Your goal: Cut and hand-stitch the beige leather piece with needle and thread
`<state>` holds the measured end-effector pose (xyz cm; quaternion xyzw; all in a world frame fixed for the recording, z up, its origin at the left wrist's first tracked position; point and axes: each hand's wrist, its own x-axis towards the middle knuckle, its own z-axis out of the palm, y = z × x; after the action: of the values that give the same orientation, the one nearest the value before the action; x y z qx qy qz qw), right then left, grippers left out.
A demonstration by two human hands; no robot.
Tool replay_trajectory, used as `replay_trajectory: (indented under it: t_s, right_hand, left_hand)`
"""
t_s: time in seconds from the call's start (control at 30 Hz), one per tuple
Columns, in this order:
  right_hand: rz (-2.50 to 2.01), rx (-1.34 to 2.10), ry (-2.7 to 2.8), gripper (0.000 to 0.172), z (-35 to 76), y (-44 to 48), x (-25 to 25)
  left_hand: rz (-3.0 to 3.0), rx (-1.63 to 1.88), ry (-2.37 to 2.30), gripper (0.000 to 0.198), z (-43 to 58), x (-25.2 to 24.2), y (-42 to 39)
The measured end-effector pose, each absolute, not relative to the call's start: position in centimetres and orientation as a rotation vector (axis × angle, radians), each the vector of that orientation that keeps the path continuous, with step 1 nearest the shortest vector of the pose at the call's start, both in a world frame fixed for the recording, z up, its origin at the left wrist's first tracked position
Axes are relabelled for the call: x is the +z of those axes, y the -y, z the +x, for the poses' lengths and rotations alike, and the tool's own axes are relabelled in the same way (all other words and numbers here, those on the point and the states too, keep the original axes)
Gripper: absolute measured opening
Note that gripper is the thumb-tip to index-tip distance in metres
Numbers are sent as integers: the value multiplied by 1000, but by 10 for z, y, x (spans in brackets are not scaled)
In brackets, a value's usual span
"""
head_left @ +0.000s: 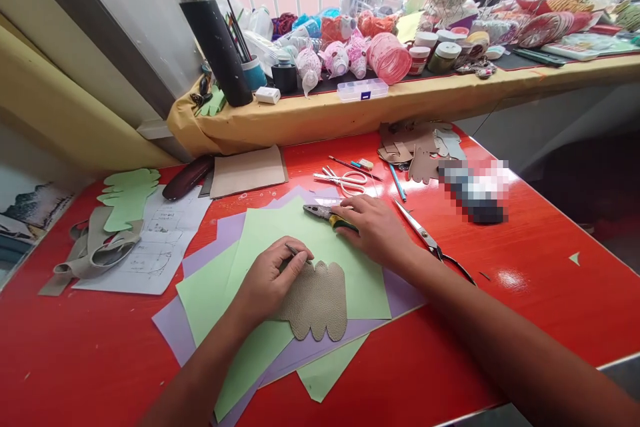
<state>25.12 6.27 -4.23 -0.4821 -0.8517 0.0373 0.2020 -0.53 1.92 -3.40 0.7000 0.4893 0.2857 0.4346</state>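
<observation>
Over the stacked paper, my left hand [273, 278] is closed, pinching a thin dark metal rod [291, 249] between thumb and forefinger. Whether it is a needle or another pointed tool is too small to tell. Under that hand lies a grey-beige leather piece [320, 300] with scalloped edges, its left part hidden by my fingers. My right hand [373, 227] has its fingers curled over the handles of the pliers [325, 213], whose jaws point left above the green paper [265, 230]. Purple paper [173, 330] shows beneath the green sheets.
White-handled scissors [345, 180] lie behind the pliers, and large scissors [423, 230] to the right of my right hand. Leather offcuts [415, 143] are at the back right. On the left are a drawn sheet [163, 240] and grey leather strips [95, 253]. A thermos [215, 40] stands on the sill.
</observation>
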Motion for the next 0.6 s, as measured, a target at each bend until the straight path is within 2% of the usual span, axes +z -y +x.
replay_trajectory:
  t_s: [0.1,0.2,0.47,0.6]
  right_hand:
    - [-1267,142,2221,24,250,-58,-45]
    - [-1228,199,2166,23,251,-55,-47]
    - [-1174,317,2177,18,255,-47,-50]
    - [-1102,395,2366,14,249,-39,-45]
  left_hand:
    - [1756,690,-1281,27,-4,-34,-19]
    - [1767,652,-1301,26,-2,-34,-17]
    - [1969,571,-1291,21,2,-36,-15]
    - [2117,530,-1272,15,1,-42,-15]
